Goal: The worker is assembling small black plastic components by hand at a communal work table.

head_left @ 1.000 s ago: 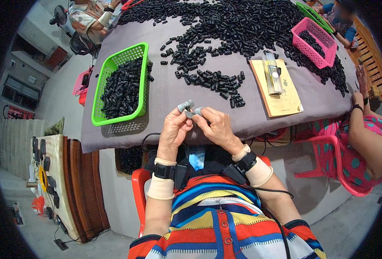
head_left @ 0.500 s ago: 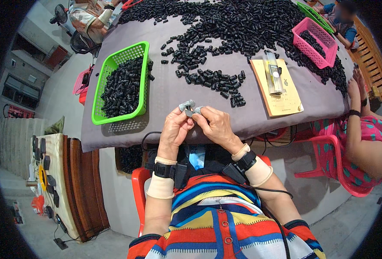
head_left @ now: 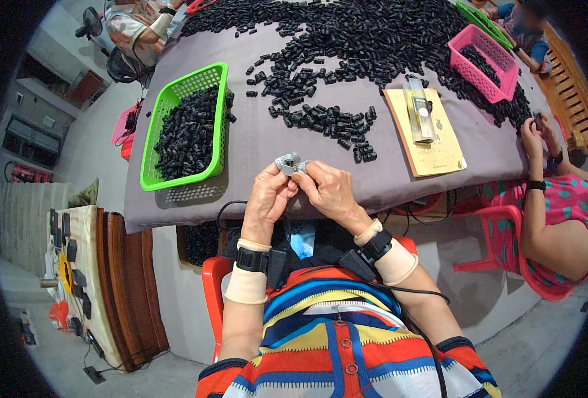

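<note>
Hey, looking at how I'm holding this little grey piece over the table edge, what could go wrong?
The grey piece is pinched only by the fingertips of the left hand and right hand, right over the table edge; a slip might drop it into your lap or onto the floor. Loose black parts nearby could get nudged off.

The small part [head_left: 289, 162] in my hands looks like dull grey metal. The table [head_left: 261, 132] has matt grey cloth. The green basket [head_left: 174, 99] is glossy plastic.
</note>
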Demonstrator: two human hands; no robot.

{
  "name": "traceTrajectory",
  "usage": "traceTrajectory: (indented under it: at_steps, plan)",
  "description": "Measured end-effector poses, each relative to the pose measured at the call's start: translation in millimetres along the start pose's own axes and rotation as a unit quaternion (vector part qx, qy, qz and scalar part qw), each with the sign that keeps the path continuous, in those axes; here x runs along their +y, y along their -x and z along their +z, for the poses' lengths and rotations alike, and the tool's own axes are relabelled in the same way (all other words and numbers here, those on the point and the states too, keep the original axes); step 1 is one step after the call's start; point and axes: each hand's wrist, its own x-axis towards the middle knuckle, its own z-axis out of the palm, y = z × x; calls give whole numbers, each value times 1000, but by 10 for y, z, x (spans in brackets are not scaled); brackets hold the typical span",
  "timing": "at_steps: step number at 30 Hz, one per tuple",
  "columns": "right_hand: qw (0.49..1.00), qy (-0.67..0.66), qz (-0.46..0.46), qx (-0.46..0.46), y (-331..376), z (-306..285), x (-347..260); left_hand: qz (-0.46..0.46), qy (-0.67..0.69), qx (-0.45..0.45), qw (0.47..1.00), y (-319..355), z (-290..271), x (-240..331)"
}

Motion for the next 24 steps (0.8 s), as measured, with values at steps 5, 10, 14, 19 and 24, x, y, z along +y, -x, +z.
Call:
traceTrajectory:
  at_steps: [5, 10, 14, 19, 24]
  plan:
    - [1000, -4, -13, 4, 19, -10, 32, -6, 11, -7, 1000, -6, -19, 8]
    - [1000, -15, -16, -1, 19, -44, 14, -13, 19, -1, 1000, 12, 18, 40]
    - [1000, -22, -12, -2, 16, -49, 16, -18, 17, 2, 1000, 9, 8, 41]
    - [1000, -20, -11, -5, 11, -53, 9, -18, 7, 3, 1000, 15, 4, 45]
    - [1000, -26, -10, -11, 11, -48, 8, -23, 12, 4, 1000, 23, -3, 53]
